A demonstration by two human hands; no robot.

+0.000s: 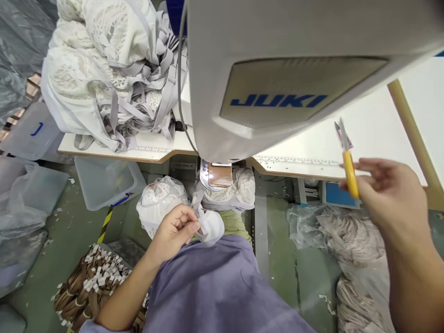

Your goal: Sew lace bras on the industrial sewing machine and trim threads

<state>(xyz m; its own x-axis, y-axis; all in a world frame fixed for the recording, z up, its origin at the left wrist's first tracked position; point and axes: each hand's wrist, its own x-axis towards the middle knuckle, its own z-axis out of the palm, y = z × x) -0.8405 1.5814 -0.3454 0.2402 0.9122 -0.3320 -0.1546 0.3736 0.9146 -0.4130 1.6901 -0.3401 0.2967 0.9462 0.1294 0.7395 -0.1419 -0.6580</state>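
Note:
My left hand [179,227] is closed in a pinch on the grey-white edge of a white lace bra [225,190]. Part of the bra hangs below the sewing machine's arm, and one white piece curls beside my fingers. Over the right side of the table, my right hand [391,194] grips yellow-handled thread snips [349,173] between thumb and fingers. Their metal blades point up and away from me. Just beyond my left hand is the machine's narrow bed [219,176], with a brown plate and a shiny rim.
The white JUKI sewing machine [270,99] fills the upper middle. More white lace bras [100,69] are heaped on the table's left. A clear plastic bin [104,180] stands below them. Brown strap bundles [90,286] lie lower left; bagged beige pieces [350,236] lie at the right.

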